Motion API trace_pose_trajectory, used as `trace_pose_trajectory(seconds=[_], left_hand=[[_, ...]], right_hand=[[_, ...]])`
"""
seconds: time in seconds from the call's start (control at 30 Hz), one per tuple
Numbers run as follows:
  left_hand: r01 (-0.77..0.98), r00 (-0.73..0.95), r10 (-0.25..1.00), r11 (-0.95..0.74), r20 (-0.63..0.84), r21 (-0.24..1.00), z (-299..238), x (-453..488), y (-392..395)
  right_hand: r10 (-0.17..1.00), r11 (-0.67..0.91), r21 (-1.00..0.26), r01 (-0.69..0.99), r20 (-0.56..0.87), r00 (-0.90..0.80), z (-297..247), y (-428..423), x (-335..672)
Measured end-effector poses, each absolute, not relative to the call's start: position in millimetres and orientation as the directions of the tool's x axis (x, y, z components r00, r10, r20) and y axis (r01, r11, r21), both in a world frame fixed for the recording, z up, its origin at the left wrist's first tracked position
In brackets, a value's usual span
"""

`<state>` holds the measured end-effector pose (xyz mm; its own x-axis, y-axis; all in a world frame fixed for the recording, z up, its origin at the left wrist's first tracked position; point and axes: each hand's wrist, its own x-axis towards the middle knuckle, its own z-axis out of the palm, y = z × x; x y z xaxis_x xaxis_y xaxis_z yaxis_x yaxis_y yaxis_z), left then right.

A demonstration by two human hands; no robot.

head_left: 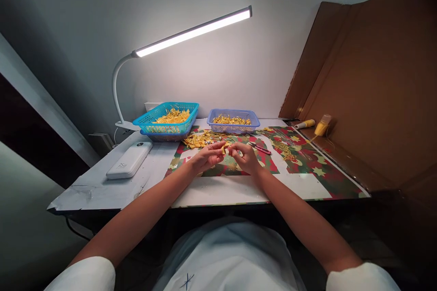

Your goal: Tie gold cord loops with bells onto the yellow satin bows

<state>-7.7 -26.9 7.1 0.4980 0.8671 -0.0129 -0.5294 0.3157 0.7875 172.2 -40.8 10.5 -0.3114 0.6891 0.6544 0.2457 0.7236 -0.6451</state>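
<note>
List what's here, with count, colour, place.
Desk lamp: 1, white, left
Power bank: 1, white, left
Upper basket: 1, turquoise, back left
Container: 1, blue, beneath it
Other basket: 1, purple, back
Table: 1, white, centre
Small pieces: uncounted, yellow, baskets and table
Slim tool: 1, pink, centre
Cord tangle: 1, golden, right
Cylinders: 2, yellowish, right
Cardboard: 1, brown, right
Camouflage covering: uncounted, multicoloured, tabletop
Wall: 1, grey, back
Shirt: 1, white, bottom
Left hand and right hand: 2, centre

Yellow piece partly hidden, detail too small; cardboard cropped.
</note>
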Motion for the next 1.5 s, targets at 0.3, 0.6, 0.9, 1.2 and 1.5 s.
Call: trace_pose_trajectory(seconds=[0.3,0.6,0.9,1.2,1.5], left_hand=[[-0.537,0.489,0.872,0.302,-0.001,0.788,5.6,-8.3,-26.6],[-0.542,0.474,0.881,0.298,-0.008,0.786,5.4,-7.4,-26.7],[-0.543,0.476,0.879,0.307,-0.015,0.782,7.3,-6.9,-28.7],[-0.529,0.482,0.876,0.3,-0.009,0.794,7.0,-6.0,-28.4],[-0.489,0.474,0.881,0.255,0.008,0.834,2.5,-6.7,-27.2]], right_hand=[[0.672,0.737,-0.647,0.194,0.671,-0.314,5.7,-37.7,171.9],[0.661,0.747,-0.635,0.196,0.678,-0.323,5.6,-36.8,171.6],[0.642,0.765,-0.611,0.205,0.694,-0.326,5.4,-37.1,170.9],[0.621,0.781,-0.593,0.195,0.707,-0.339,3.8,-36.3,169.2],[0.636,0.77,-0.595,0.229,0.687,-0.352,3.8,-37.1,168.9]])
